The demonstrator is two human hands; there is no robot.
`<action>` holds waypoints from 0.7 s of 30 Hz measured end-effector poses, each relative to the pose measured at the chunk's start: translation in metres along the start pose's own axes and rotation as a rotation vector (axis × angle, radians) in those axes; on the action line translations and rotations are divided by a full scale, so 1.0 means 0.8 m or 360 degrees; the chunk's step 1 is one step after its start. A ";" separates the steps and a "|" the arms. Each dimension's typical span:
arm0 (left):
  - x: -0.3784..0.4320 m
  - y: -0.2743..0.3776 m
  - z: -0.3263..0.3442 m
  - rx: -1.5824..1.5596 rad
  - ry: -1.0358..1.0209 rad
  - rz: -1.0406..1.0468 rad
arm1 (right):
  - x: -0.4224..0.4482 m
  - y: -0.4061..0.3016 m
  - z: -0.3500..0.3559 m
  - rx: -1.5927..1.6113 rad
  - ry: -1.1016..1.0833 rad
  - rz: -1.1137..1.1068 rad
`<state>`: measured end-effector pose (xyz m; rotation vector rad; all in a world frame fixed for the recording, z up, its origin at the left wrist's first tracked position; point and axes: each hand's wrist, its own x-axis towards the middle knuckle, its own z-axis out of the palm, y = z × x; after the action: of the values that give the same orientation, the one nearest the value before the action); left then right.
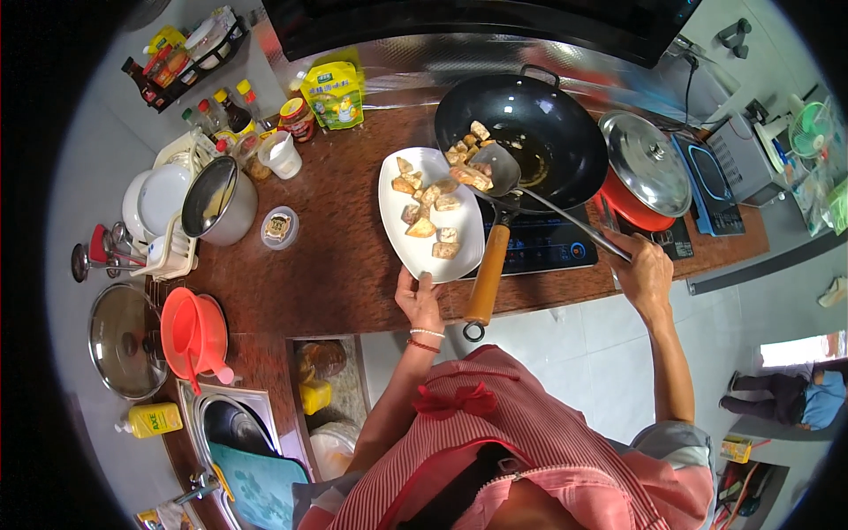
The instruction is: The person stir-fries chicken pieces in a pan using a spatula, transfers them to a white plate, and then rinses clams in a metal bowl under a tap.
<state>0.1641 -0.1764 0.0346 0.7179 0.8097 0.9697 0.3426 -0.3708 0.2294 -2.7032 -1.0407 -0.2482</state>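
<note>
My left hand (pixel 420 301) grips the near corner of a white plate (pixel 397 248), its thumb over the rim. Browned food chunks (pixel 430 197) lie scattered on the plate. In my right hand (pixel 639 268) is the handle of a metal wok spatula (pixel 501 167). The spatula's blade is at the left side of a black wok (pixel 563 132), with a few chunks at its edge beside the plate's rim. More chunks (pixel 474 140) rest in the wok near the blade, and some oil shows at its bottom. The wok's wooden handle (pixel 489 278) points towards me.
The wok stands on an induction cooker (pixel 553 255). Right of it is a red pot (pixel 639 213) with a metal lid (pixel 646 162). Seasoning bottles (pixel 233 114), a grey pot (pixel 228 212) and a dish rack (pixel 173 258) stand left. A sink (pixel 232 424) lies lower left; a person (pixel 788 397) is far right.
</note>
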 end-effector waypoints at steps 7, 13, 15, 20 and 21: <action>-0.003 0.003 0.005 0.0050 0.0021 -0.0031 | -0.011 -0.025 -0.026 -0.0026 0.0149 -0.0083; 0.010 -0.017 -0.010 0.0076 0.0003 0.0078 | -0.020 -0.034 -0.028 -0.0016 0.0223 -0.0153; 0.015 -0.025 -0.018 0.0065 -0.0004 0.0136 | -0.023 -0.045 -0.030 0.0023 0.0240 -0.0189; 0.001 0.003 -0.004 -0.0115 0.0005 -0.0101 | -0.022 -0.052 -0.012 -0.0131 0.0421 -0.0463; 0.002 0.003 -0.006 -0.0129 0.0005 -0.0088 | -0.021 -0.052 -0.009 -0.0170 0.0461 -0.0531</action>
<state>0.1597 -0.1736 0.0335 0.6211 0.7848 0.9491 0.3012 -0.3535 0.2385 -2.4651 -1.4105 -0.7477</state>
